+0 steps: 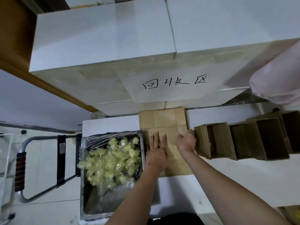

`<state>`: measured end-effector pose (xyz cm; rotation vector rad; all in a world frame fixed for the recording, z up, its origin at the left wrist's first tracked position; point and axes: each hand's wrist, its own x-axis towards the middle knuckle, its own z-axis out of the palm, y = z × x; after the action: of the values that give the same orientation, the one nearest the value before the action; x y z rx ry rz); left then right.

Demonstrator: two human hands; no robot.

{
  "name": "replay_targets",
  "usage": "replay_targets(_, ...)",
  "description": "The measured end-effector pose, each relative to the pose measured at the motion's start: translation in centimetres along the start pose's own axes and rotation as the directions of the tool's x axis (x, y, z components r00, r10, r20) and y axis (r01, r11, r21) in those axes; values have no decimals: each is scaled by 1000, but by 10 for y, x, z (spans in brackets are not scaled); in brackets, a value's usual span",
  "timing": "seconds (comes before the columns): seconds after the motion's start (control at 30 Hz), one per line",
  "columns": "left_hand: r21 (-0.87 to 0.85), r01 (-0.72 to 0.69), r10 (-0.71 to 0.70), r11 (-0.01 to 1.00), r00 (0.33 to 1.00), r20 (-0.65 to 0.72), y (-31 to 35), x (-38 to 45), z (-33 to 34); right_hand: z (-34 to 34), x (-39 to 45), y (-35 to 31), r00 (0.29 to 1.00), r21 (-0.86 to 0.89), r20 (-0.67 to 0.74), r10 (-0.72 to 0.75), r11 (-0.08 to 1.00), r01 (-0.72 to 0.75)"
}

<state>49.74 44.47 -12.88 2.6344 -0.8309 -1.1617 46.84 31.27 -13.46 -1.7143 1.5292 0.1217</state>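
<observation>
Nearest the camera, two bare forearms reached up from the bottom of the frame onto a white surface [227, 176]. The left hand [156, 151] lay flat at centre frame, its fingers [156, 137] straight and pressing down on a sheet of flat cardboard [164, 120]. The right hand [186, 142], just beside it, had its fingers curled round the cardboard's right edge, gripping it. The cardboard lay on the surface in the middle of the frame, creased and running away from the person. Left of it, touching its edge, stood a plastic-lined bin [92, 202] part-filled with pale yellow wrapped pieces [112, 161]. Further left, a metal trolley handle [20, 171] showed over the floor. To the right of the right hand, a row of open brown boxes [215, 140] ran toward the right edge of the frame. Beyond all this, large white cartons [100, 46] filled the upper frame, with a paper sign [175, 82] bearing handwritten characters on their front face. At the upper right sat a pale pink bundle [276, 78].
</observation>
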Motion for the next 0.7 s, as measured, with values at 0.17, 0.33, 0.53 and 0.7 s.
replay_targets(0.17, 27, 54, -52, 998, 998, -47, 7, 1, 8, 2, 3, 1, 994, -11, -36, -101, 995, 101)
replay_targets(0.33, 40, 97, -94, 994, 993, -68, 12, 3, 13, 2, 1, 5, 968, 2, -47, -246, 969, 246)
replay_targets(0.53, 19, 107, -105, 994, 989, -101, 13, 0, 18, 1, 1, 14, 958, -40, -5, -285, 958, 285)
replay_targets(0.7, 14, 97, -94, 995, 981, -168, 10, 1, 20, 6, -5, 14, 899, -367, -15, -439, 838, 403)
